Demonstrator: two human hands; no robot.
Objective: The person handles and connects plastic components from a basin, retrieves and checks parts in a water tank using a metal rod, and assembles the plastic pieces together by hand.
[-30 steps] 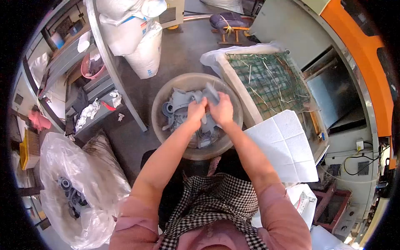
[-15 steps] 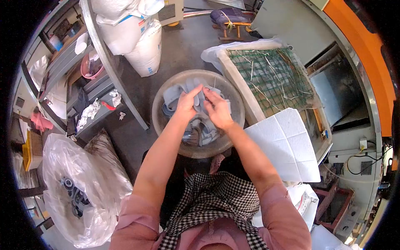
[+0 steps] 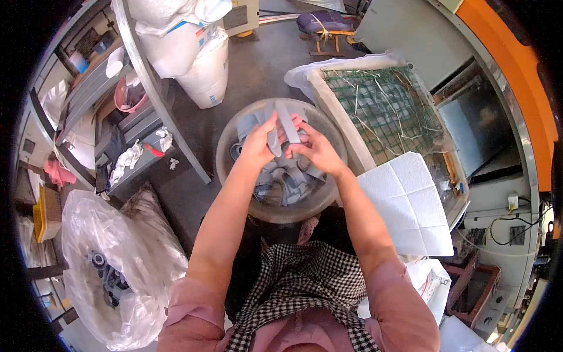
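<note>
A round basin (image 3: 233,193) stands in front of me, holding several grey plastic parts (image 3: 287,186), some of them curved. Over it, my left hand (image 3: 259,144) is closed on a narrow grey plastic piece (image 3: 273,141). My right hand (image 3: 319,151) pinches the lower end of a long, flat grey plastic strip (image 3: 286,120), which points away from me. The two held pieces lie side by side; I cannot tell whether they are joined.
At the left, a clear plastic bag (image 3: 88,234) contains dark grey parts. White sacks (image 3: 202,73) stand behind, near a metal shelf (image 3: 161,100). A framed green mesh (image 3: 381,111) and a white sheet (image 3: 404,205) lie at the right. Beyond is a low stool (image 3: 325,44).
My hands have moved slightly apart, and the right one has turned. The long grey strip now shows raised between them; before, the fingertips were close together over the basin.
</note>
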